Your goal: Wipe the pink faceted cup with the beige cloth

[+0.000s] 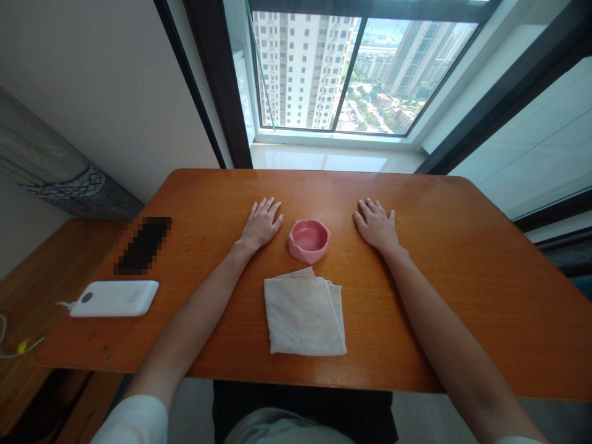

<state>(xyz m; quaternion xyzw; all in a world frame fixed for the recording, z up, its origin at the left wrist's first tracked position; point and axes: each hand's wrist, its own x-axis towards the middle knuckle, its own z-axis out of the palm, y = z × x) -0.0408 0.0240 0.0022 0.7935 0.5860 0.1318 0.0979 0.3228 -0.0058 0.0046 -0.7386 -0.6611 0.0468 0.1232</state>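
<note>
Between my two hands stands a pink, faceted bowl (309,242) with a notched rim, perhaps an ashtray. In front of it, nearer to me, lies a folded pale grey cloth (305,316). My left hand (262,223) rests palm down on the wooden table, fingers spread, just left of the bowl and apart from it. On the other side my right hand (375,226) also lies flat with its fingers spread, a wider gap from the bowl. Neither hand holds anything.
A white power bank (115,298) with a cable lies on the table (485,296) at the left. Behind it is a dark pixelated object (144,245). A window (365,74) rises past the far table edge. A lower wooden surface (41,290) adjoins at left.
</note>
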